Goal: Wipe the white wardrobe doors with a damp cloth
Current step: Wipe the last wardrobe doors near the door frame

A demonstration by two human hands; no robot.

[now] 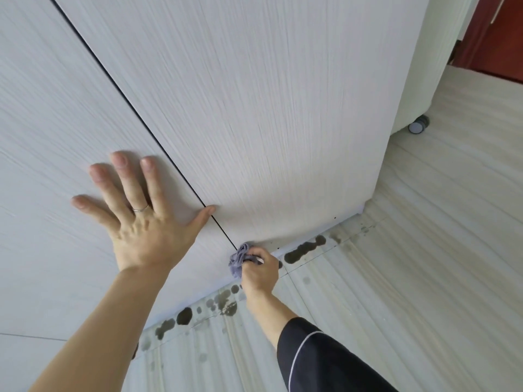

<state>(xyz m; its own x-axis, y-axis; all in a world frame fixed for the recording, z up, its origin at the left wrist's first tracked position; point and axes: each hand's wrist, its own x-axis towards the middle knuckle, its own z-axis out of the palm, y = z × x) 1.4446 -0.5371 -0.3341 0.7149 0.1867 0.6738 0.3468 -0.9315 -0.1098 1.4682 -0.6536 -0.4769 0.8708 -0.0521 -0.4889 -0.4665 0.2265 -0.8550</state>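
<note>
Right sleeve: a dark sleeve [325,360] with thin white piping is seen at the lower right edge, covering the arm down to the forearm.
Left forearm: a bare forearm [107,315] is stretched up from the lower left corner towards the wardrobe.
Floor: pale streaked tiles [396,278] are laid up to the wardrobe base, and dark blotches [302,248] are scattered along that base line.
Right hand: the right hand [259,271] is held low at the foot of the doors, its fingers curled tightly round the cloth.
Cloth: a bunched lilac-grey cloth [239,258] is pressed against the bottom edge of the wardrobe, just where the dark seam [135,108] between the two doors ends.
Left hand: the left hand [144,222] is laid flat on the left door [42,137], fingers straight and spread wide apart, the thumb tip reaching across the seam; a thin ring [140,208] is worn on one finger.
Right door: the white, finely grained right door [254,108] is touched only by the thumb tip and the cloth.
Beyond the wardrobe: a cream unit [418,66] on a grey castor [418,126] is stood just past the wardrobe's right corner.
Far corner: a red-brown door [498,32] is seen at the top right.
</note>
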